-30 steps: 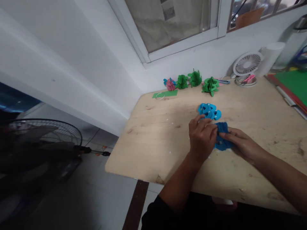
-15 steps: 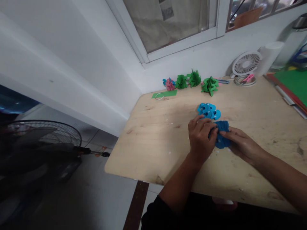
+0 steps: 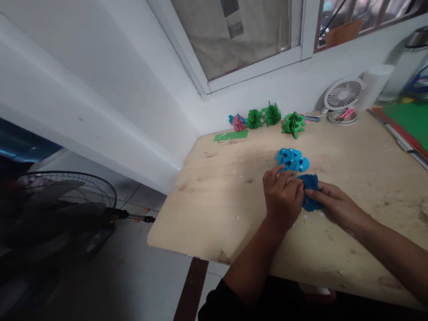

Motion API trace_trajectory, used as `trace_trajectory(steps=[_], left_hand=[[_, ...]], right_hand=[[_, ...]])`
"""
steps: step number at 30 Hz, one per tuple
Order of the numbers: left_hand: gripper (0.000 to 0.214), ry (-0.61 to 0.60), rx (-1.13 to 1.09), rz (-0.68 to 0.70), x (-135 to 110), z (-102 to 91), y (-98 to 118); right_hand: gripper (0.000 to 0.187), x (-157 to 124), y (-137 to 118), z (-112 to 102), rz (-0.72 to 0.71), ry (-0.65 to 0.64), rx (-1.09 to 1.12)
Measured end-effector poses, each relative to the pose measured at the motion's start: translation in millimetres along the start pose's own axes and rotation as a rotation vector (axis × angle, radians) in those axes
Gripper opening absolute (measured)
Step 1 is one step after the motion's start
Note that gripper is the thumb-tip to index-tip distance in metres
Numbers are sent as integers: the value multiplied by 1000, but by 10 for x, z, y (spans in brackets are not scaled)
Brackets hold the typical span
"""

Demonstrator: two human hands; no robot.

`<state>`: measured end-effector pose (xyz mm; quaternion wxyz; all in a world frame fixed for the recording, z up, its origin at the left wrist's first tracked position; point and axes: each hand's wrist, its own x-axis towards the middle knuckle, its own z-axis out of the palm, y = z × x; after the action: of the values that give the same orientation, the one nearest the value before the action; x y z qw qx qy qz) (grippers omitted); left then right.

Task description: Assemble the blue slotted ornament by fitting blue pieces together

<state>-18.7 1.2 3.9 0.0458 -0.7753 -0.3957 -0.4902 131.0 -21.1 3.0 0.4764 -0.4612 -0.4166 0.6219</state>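
Note:
Between my hands is a dark blue layered paper piece (image 3: 310,182), its stacked edges showing at the top. My right hand (image 3: 332,203) pinches it from the right, thumb across its front. My left hand (image 3: 283,195) is closed at its left side, with the thumb and bent fingers pressed on the edge; the fingertips are partly hidden. Just beyond them on the wooden table (image 3: 207,200), a lighter blue paper piece (image 3: 291,160) with rounded petals lies flat.
Along the wall sit green folded-paper pieces (image 3: 293,124) and a pink and blue paper flower (image 3: 238,122). A green strip (image 3: 230,136) lies under a thin ring. Farther right are a small white fan (image 3: 344,94), a tape roll with pink clip (image 3: 343,117), and green sheets (image 3: 408,117).
My left fingers have curled in closer against the dark blue paper piece, which looks narrower and covered more on its left. The view has shifted slightly.

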Motion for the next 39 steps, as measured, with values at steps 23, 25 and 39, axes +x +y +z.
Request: trace_trajectory(steps=[23,25,39], left_hand=[[9,-91,-591,-447,42,-28,-99],[8,-102,-644,-491,30,-6,-109],[23,-112,-828,-472,63,-101,-203]], right_hand=[[25,-41,-77,-7,191,-97,294],[25,-31,-63,-29,183,-109,275],[20,6,-146,-90,165,83,345]])
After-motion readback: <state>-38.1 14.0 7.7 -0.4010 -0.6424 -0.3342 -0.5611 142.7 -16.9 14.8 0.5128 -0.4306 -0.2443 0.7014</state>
